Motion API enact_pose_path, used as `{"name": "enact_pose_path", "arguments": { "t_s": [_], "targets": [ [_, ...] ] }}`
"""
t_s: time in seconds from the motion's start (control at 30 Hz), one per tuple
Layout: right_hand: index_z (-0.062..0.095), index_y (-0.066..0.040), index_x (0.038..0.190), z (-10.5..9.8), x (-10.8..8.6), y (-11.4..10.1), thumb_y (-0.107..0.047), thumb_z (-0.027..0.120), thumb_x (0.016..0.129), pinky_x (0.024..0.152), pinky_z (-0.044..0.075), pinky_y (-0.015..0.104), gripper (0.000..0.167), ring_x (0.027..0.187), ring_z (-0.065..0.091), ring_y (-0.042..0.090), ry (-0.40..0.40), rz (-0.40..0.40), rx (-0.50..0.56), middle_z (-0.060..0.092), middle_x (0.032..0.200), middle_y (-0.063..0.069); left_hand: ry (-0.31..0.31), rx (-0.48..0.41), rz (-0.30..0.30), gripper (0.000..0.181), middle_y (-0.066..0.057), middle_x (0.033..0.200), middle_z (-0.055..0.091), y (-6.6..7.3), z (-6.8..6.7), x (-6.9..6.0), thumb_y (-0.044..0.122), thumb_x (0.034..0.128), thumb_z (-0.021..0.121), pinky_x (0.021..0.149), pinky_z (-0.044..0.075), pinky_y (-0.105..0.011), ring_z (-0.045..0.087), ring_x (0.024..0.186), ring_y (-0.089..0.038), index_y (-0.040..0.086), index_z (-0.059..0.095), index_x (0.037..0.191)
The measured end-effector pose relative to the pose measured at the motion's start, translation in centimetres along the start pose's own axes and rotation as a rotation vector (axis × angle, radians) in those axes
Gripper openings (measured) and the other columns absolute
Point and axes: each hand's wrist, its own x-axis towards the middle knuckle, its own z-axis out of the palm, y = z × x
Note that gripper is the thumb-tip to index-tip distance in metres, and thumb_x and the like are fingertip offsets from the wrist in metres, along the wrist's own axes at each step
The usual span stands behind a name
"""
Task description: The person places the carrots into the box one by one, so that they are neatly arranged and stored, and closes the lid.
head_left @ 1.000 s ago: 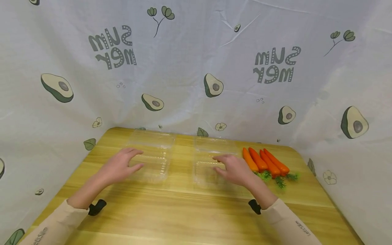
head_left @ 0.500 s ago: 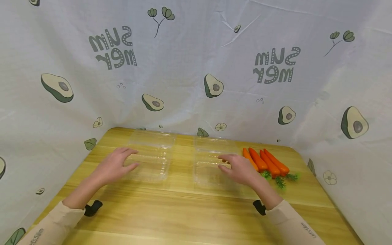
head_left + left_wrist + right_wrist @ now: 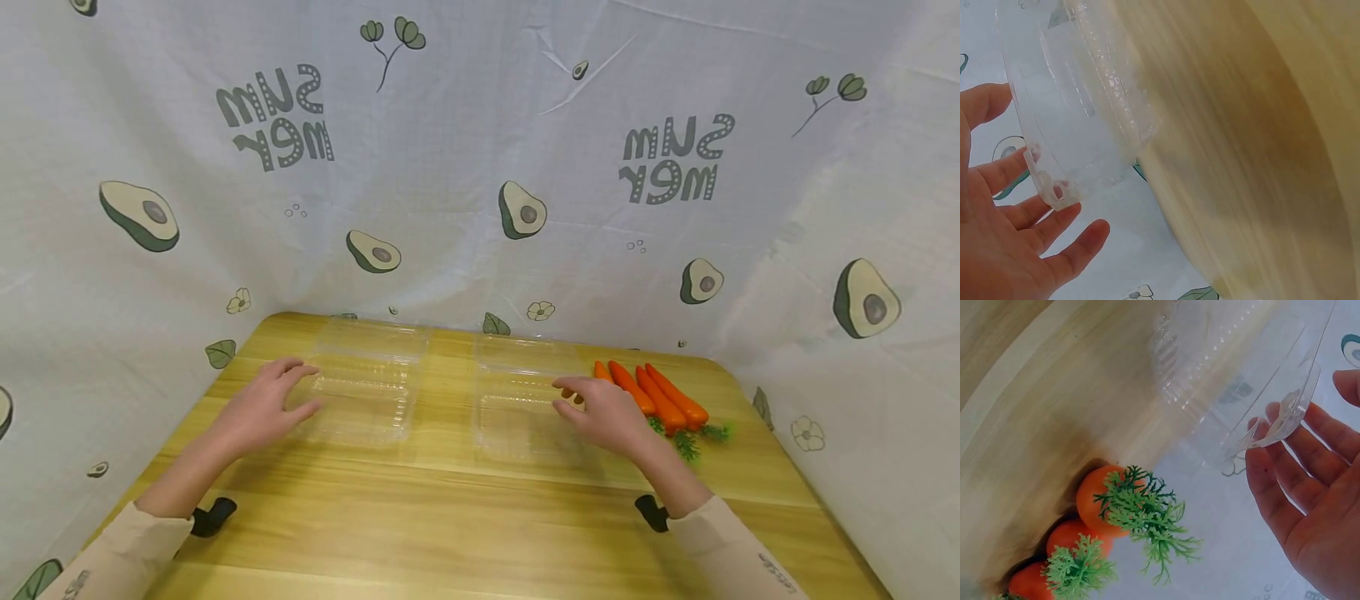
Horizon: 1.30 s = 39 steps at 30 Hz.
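Roughly between left hand (image 3: 258, 414) and right hand (image 3: 609, 419), both spread: left clear container (image 3: 365, 412), right clear container (image 3: 512, 425).

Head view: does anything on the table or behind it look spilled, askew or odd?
Nothing looks spilled or damaged: both clear containers sit side by side and the carrots lie bunched at the right. One oddity: the "summer" lettering on the backdrop reads mirrored.
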Motion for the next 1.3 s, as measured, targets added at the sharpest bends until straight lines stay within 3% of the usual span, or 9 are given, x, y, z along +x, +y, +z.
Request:
{"name": "enact_pose_path", "arguments": {
  "t_s": [0.43,0.6,0.83,1.07,1.3],
  "targets": [
    [0.070,-0.011,0.127,-0.6,-0.7,1.6,-0.026,0.065,0.098,0.071,0.056,0.038,0.032,0.087,0.068,0.019,0.034,0.053,0.053,0.074,0.100,0.002,-0.066,-0.039,-0.065,0.063,-0.026,0.146,0.046,-2.0,-0.6,-1.1,0.043,0.0991,0.062,0.102,0.037,-0.069,0.041,0.133,-0.051,0.001,0.049,0.145],
    [0.071,-0.010,0.125,-0.6,-1.0,2.2,-0.024,0.064,0.099,0.074,0.056,0.039,0.030,0.085,0.067,0.017,0.066,0.067,0.077,0.073,0.099,0.001,-0.084,-0.037,-0.067,0.066,-0.029,0.146,0.046,-2.3,-0.8,-1.3,0.044,0.0997,0.061,0.104,0.035,-0.069,0.039,0.135,-0.053,-0.002,0.048,0.145],
    [0.070,-0.007,0.124,-0.8,-1.4,2.8,-0.020,0.060,0.100,0.068,0.052,0.034,0.029,0.078,0.064,0.017,0.135,0.087,0.140,0.073,0.100,0.005,-0.102,-0.073,-0.064,0.068,-0.031,0.147,0.045,-2.8,-1.0,-2.0,0.046,0.0998,0.060,0.104,0.034,-0.071,0.037,0.136,-0.052,0.000,0.045,0.148],
    [0.069,-0.006,0.127,-1.3,-1.7,3.3,-0.019,0.062,0.100,0.059,0.048,0.028,0.031,0.077,0.061,0.020,0.164,0.115,0.180,0.072,0.096,0.007,-0.126,-0.120,-0.059,0.072,-0.031,0.150,0.042,-3.3,-0.8,-2.1,0.047,0.0982,0.062,0.104,0.032,-0.072,0.035,0.137,-0.053,0.002,0.043,0.150],
    [0.068,-0.004,0.129,-1.4,-1.8,4.0,-0.020,0.061,0.101,0.058,0.047,0.028,0.033,0.079,0.060,0.022,0.183,0.171,0.244,0.071,0.094,0.011,-0.149,-0.156,-0.045,0.075,-0.032,0.150,0.042,-3.6,-0.8,-2.1,0.047,0.0963,0.065,0.103,0.032,-0.073,0.035,0.137,-0.054,0.002,0.041,0.152]
  ]
}}
